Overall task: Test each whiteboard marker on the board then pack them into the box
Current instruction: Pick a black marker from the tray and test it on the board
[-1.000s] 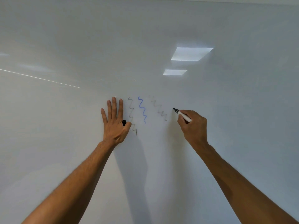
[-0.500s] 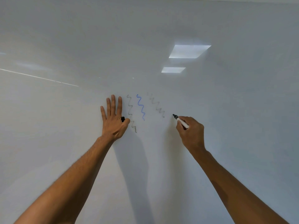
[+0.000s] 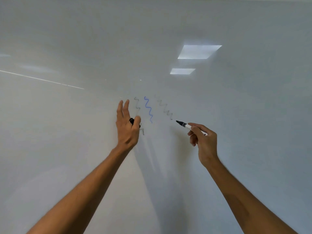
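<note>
A pale whiteboard (image 3: pixel 67 39) fills the whole view, seen from the head of a person whose two bare forearms reach up toward it. At far left, well away from either hand, a thin streak of reflected light (image 3: pixel 42 79) slants across the board.

Next comes the left hand (image 3: pixel 127 130), its back toward the camera and slightly blurred. Its long fingers (image 3: pixel 125 107) point straight up and lie close together, while the thumb folds in and pinches a small black cap (image 3: pixel 131 120) against the base of the forefinger. Whether the fingertips touch the board cannot be told.

Just right of those fingers a dark wavy line (image 3: pixel 137 105) runs down the board, passes behind the thumb and ends just below it. Beside that, a blue wavy line (image 3: pixel 148 109) runs downward, level with the left fingers. Further right, a faint grey wavy line (image 3: pixel 164 108) slants down toward the right hand.

Its lower end sits just beside the black tip of an uncapped marker (image 3: pixel 186 126) with a white barrel, which points up and left. Whether the tip touches the board cannot be told. The right hand (image 3: pixel 205 142) grips the marker's rear half, forefinger and thumb curled round the barrel and the other fingers tucked under.

Well above the right fingers, two bright reflected ceiling panels (image 3: pixel 199 51) shine on the board.
</note>
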Motion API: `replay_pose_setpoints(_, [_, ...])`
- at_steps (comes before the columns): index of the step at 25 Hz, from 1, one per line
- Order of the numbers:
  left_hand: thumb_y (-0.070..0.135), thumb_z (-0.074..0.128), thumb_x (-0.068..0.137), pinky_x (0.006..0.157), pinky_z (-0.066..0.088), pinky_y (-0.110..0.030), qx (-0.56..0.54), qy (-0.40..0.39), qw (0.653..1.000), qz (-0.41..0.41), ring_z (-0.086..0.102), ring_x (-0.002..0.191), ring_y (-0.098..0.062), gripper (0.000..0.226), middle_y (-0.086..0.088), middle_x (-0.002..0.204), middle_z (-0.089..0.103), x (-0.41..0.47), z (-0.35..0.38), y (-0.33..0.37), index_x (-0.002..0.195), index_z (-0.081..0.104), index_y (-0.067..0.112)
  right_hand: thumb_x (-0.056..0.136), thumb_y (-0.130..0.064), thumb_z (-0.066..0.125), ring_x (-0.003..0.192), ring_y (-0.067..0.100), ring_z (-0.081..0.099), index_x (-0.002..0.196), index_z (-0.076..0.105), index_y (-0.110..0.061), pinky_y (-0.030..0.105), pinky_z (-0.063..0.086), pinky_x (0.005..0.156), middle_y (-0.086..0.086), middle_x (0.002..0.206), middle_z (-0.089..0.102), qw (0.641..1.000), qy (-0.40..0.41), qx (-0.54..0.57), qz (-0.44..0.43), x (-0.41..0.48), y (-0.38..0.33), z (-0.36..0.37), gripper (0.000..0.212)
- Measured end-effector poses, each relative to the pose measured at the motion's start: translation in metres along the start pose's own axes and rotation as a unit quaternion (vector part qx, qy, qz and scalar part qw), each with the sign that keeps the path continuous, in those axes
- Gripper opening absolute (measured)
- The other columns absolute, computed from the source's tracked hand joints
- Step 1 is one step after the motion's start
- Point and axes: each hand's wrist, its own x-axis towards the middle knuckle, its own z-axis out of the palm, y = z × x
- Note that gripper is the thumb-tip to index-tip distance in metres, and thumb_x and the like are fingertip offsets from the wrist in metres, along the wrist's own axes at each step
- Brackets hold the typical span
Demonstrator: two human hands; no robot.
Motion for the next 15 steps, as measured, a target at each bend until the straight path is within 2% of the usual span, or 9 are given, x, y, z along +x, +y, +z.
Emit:
replay_pose_setpoints(1, [0.031,0.042,0.094,0.100,0.044,-0.023,-0.063,0.021,0.997,-0.030,0.045,0.117,0.016,0.056,-0.001,0.154,0.026,-0.008,0.003,0.009,0.148,0.038,0.021,0.093,-0.004,0.063,0.051,0.023,0.048,0.105,0.074,-0.004,0.029,0.036,0.048,0.019,0.074,0.063,0.999,-0.018,0.041,0.023,-0.007,0.000,0.003,0.016])
replay_pose_setpoints(2, [0.031,0.041,0.096,0.086,0.048,-0.020,-0.118,0.044,0.990,-0.066,0.055,0.101,0.007,0.045,-0.002,0.142,0.036,-0.015,0.006,0.016,0.140,0.045,0.021,0.092,-0.002,0.062,0.050,0.023,0.046,0.108,0.071,-0.001,0.029,0.035,0.048,0.022,0.077,0.064,0.996,-0.037,0.066,0.042,-0.014,0.001,0.006,0.018])
replay_pose_setpoints(4, [0.028,0.036,0.102,0.078,0.047,-0.027,-0.192,0.067,0.967,-0.155,0.059,0.085,-0.009,0.029,-0.003,0.125,0.045,-0.025,0.011,0.023,0.126,0.052,0.021,0.091,0.000,0.063,0.050,0.023,0.046,0.108,0.068,0.004,0.028,0.035,0.048,0.025,0.083,0.068,0.992,-0.073,0.078,0.069,-0.031,0.000,0.013,0.019])
replay_pose_setpoints(7, [0.031,0.029,0.105,0.066,0.047,-0.030,-0.301,0.033,0.909,-0.285,0.060,0.079,-0.018,0.033,-0.009,0.113,0.055,-0.038,0.012,0.025,0.121,0.056,0.019,0.090,-0.001,0.064,0.051,0.023,0.046,0.103,0.071,0.003,0.029,0.036,0.048,0.028,0.088,0.069,0.987,-0.118,0.064,0.085,-0.053,-0.001,0.023,0.015])
replay_pose_setpoints(9, [0.035,0.028,0.104,0.065,0.048,-0.030,-0.340,0.006,0.879,-0.333,0.060,0.081,-0.018,0.040,-0.011,0.111,0.059,-0.048,0.010,0.029,0.124,0.057,0.016,0.091,-0.002,0.064,0.051,0.024,0.046,0.102,0.072,0.001,0.030,0.037,0.049,0.029,0.088,0.069,0.984,-0.144,0.057,0.085,-0.062,-0.003,0.029,0.014])
replay_pose_setpoints(12, [0.037,0.030,0.104,0.070,0.049,-0.033,-0.346,-0.011,0.868,-0.357,0.059,0.090,-0.020,0.040,-0.011,0.112,0.062,-0.060,0.007,0.035,0.123,0.058,0.016,0.091,-0.003,0.064,0.053,0.026,0.047,0.102,0.072,-0.001,0.030,0.039,0.049,0.028,0.088,0.069,0.982,-0.161,0.051,0.081,-0.072,-0.006,0.035,0.014])
replay_pose_setpoints(15, [0.036,0.033,0.103,0.072,0.048,-0.034,-0.332,-0.016,0.869,-0.367,0.060,0.089,-0.020,0.035,-0.011,0.112,0.063,-0.066,0.002,0.040,0.119,0.058,0.017,0.092,-0.005,0.064,0.054,0.027,0.048,0.103,0.073,-0.002,0.030,0.040,0.049,0.026,0.087,0.070,0.983,-0.161,0.046,0.075,-0.078,-0.007,0.039,0.014])
